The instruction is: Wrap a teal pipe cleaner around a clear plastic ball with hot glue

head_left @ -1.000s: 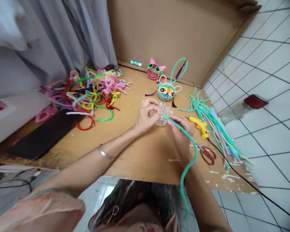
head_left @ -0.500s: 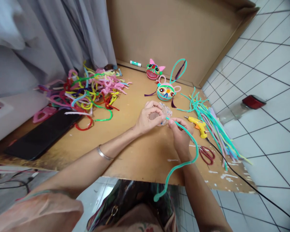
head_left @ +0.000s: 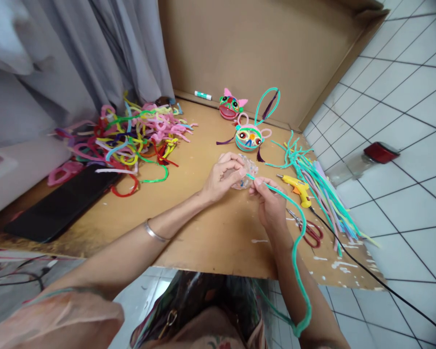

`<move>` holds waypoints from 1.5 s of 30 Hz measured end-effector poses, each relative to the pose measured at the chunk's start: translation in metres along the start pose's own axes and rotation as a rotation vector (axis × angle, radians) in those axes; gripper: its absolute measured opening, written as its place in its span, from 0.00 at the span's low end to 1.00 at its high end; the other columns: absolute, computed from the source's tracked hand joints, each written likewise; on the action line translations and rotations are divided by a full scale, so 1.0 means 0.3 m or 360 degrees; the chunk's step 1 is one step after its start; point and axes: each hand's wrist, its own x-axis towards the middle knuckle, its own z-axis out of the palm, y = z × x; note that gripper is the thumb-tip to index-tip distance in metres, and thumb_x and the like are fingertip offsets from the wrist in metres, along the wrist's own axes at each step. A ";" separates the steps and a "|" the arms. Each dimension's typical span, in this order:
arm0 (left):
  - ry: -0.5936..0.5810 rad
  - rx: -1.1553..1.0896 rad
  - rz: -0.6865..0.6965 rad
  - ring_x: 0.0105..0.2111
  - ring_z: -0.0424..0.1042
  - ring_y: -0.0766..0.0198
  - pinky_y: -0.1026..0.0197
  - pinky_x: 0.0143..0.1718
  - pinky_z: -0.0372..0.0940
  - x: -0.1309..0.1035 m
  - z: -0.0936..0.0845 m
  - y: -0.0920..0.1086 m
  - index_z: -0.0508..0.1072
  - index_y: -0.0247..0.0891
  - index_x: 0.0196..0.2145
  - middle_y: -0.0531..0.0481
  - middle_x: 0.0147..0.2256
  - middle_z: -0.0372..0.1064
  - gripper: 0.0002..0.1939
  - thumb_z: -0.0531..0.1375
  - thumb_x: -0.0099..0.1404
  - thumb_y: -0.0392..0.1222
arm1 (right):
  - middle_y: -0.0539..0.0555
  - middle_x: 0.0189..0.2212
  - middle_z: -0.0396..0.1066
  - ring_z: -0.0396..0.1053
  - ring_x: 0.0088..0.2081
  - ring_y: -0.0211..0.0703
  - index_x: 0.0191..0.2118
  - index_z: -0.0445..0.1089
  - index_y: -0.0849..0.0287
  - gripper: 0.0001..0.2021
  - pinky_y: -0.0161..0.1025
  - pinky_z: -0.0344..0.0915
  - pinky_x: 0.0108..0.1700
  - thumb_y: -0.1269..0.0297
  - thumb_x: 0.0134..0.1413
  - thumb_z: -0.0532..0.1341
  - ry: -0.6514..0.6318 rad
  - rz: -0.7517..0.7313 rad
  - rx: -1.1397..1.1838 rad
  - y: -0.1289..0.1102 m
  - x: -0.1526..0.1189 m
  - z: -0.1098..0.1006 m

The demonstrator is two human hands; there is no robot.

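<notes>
A long turquoise pipe cleaner (head_left: 298, 252) runs from between my hands, over my right forearm and down past the table's front edge. My left hand (head_left: 225, 175) pinches its end between thumb and fingers. A few centimetres along, my right hand (head_left: 269, 196) grips the same pipe cleaner with thumb and forefinger. Just behind the fingers lies a clear, crumpled-looking plastic piece (head_left: 247, 167) with small coloured specks, partly hidden by my left hand; whether I touch it I cannot tell.
Two decorated animal heads, one turquoise (head_left: 249, 138) and one pink (head_left: 229, 105), stand behind. To the right lie a yellow glue gun (head_left: 298, 189), red-handled scissors (head_left: 312, 233) and straight pipe cleaners (head_left: 327, 194). At left are a tangled pile (head_left: 141, 131) and a black slab (head_left: 60, 208).
The loose length of turquoise pipe cleaner has swung to the right and now hangs over my right forearm. My right hand has shifted slightly, uncovering more of the scissors.
</notes>
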 end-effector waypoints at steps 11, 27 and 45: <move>0.0043 0.0181 0.0083 0.49 0.67 0.56 0.50 0.54 0.64 -0.010 0.022 -0.003 0.77 0.39 0.30 0.44 0.44 0.70 0.10 0.63 0.65 0.46 | 0.47 0.22 0.71 0.65 0.26 0.35 0.27 0.74 0.57 0.11 0.35 0.62 0.32 0.55 0.43 0.72 -0.0090 0.0071 0.0036 -0.005 0.002 0.000; 0.0192 -0.0496 -0.0193 0.31 0.68 0.67 0.62 0.34 0.65 -0.019 0.076 0.025 0.79 0.38 0.33 0.49 0.34 0.72 0.17 0.68 0.60 0.56 | 0.45 0.21 0.68 0.64 0.25 0.34 0.26 0.71 0.57 0.12 0.34 0.61 0.32 0.55 0.47 0.69 0.0022 -0.0070 0.0063 0.017 0.001 0.004; -0.0027 -0.0869 -0.0620 0.17 0.63 0.74 0.69 0.21 0.59 -0.014 0.055 0.048 0.68 0.36 0.26 0.55 0.20 0.69 0.26 0.67 0.58 0.63 | 0.49 0.30 0.70 0.67 0.30 0.36 0.37 0.70 0.59 0.15 0.37 0.67 0.35 0.56 0.43 0.63 0.0628 -0.0448 -0.0397 0.055 0.077 -0.046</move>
